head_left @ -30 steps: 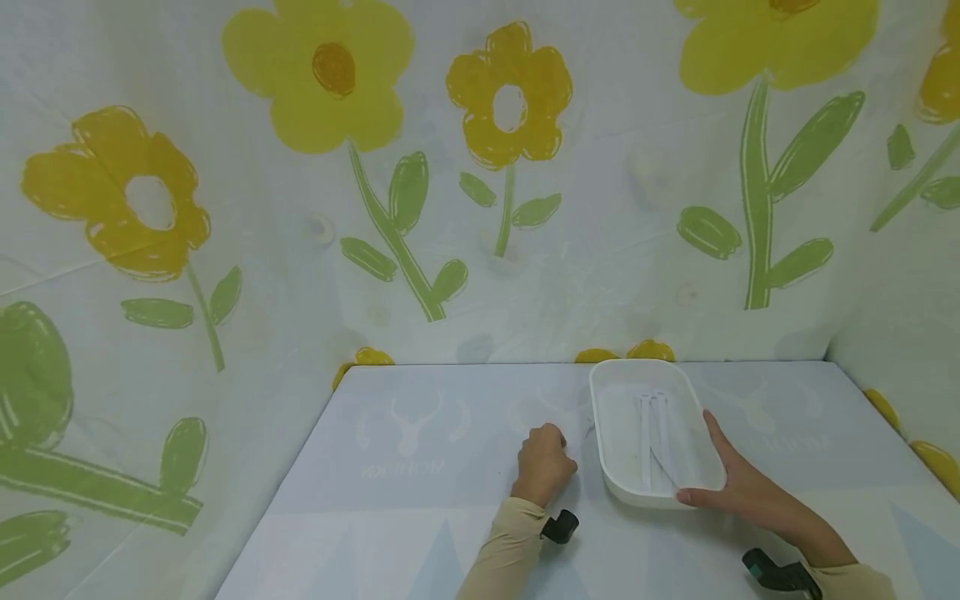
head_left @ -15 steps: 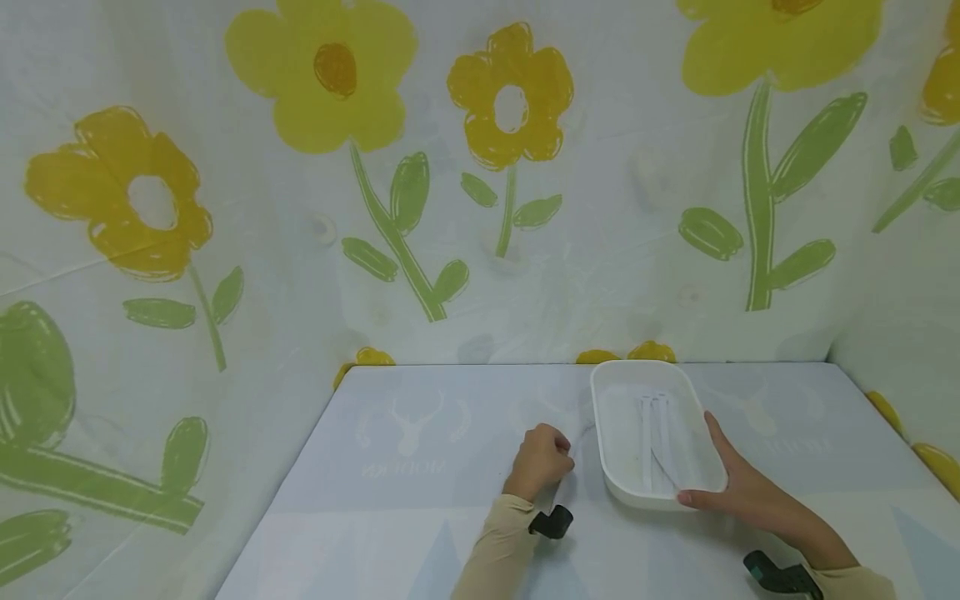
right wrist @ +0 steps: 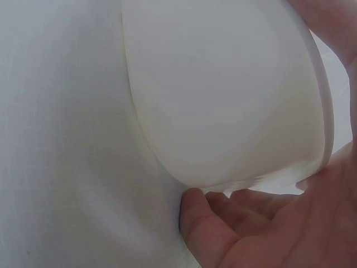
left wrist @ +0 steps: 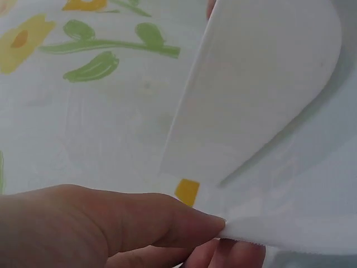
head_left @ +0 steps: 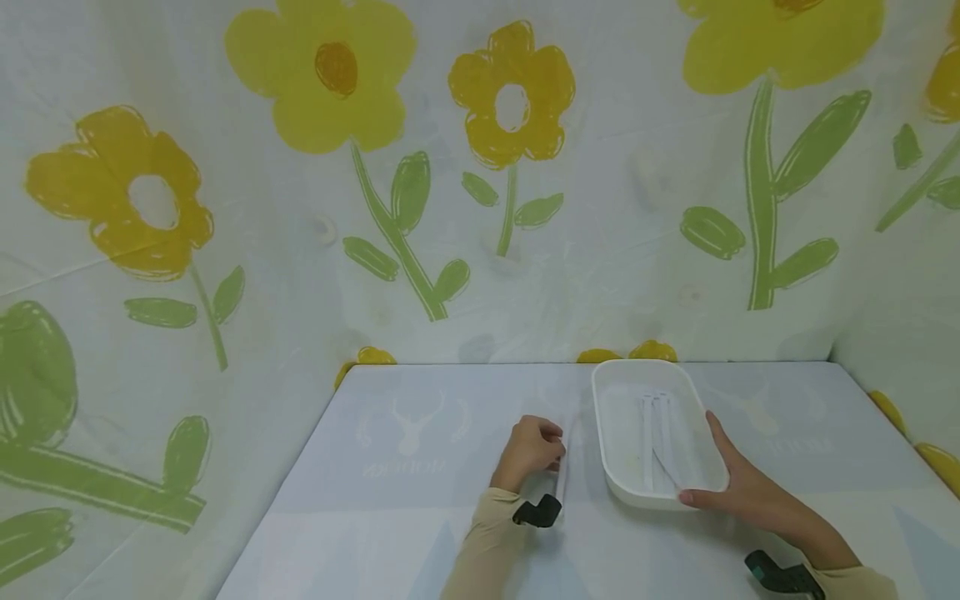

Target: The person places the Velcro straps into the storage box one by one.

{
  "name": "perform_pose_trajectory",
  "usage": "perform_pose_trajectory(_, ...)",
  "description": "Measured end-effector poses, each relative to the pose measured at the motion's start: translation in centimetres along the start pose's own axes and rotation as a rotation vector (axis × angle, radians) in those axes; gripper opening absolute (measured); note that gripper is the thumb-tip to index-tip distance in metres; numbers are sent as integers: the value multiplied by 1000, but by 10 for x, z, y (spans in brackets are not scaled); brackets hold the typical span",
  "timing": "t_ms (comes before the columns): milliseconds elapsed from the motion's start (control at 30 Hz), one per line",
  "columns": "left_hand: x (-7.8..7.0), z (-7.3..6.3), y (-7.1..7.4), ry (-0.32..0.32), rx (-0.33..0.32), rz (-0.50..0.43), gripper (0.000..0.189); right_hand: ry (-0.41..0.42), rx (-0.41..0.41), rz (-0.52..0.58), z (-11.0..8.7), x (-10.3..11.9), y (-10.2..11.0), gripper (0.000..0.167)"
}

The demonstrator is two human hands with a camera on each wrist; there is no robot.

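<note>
My left hand [head_left: 528, 450] pinches a long thin white strip [head_left: 563, 475] between thumb and fingers, left of a white plastic container [head_left: 613, 487]. In the left wrist view, the strip [left wrist: 295, 234] is flat, with a finely toothed lower edge near the fingertips; its exact kind is unclear. My right hand [head_left: 742, 487] grips the container at its near right corner. The thumb lies at the near rim and another finger runs along the right side. Inside the container lie two slim white pieces [head_left: 647, 442] and a thin line whose nature I cannot make out.
The pale table [head_left: 375, 517] carries a printed deer-head pattern. A cloth with yellow flowers [head_left: 334, 71] hangs behind it and at both sides. Black cameras [head_left: 537, 511] sit on both wrists.
My left hand has moved left, away from the container, and turned so that the white strip now shows beside it. My right hand and the container have stayed nearly still.
</note>
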State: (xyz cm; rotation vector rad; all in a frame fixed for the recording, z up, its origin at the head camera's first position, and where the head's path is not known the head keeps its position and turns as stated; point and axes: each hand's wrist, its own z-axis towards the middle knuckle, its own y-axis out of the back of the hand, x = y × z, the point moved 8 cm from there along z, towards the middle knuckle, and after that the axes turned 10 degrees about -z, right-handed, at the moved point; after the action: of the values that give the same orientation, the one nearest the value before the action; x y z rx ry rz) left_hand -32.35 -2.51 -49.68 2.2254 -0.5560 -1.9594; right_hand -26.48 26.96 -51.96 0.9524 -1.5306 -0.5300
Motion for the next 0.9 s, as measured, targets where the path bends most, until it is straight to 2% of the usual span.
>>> perform_pose_trajectory(333, 2, 5, -1, 2, 52, -195, 26, 18, -6, 10, -2, 1, 1, 135)
perform_pose_trajectory(533, 3, 7, 0, -8, 48, -285, 28, 23, -15, 0, -2, 0, 1, 135)
perform_pose_trajectory(733, 2, 8, 2, -9, 42, -323, 30, 47, -44, -23, -2, 1, 2, 134)
perform_pose_trajectory(900, 1, 7, 4, -1, 20, -362, 32, 30, -30, -10, -1, 1, 1, 135)
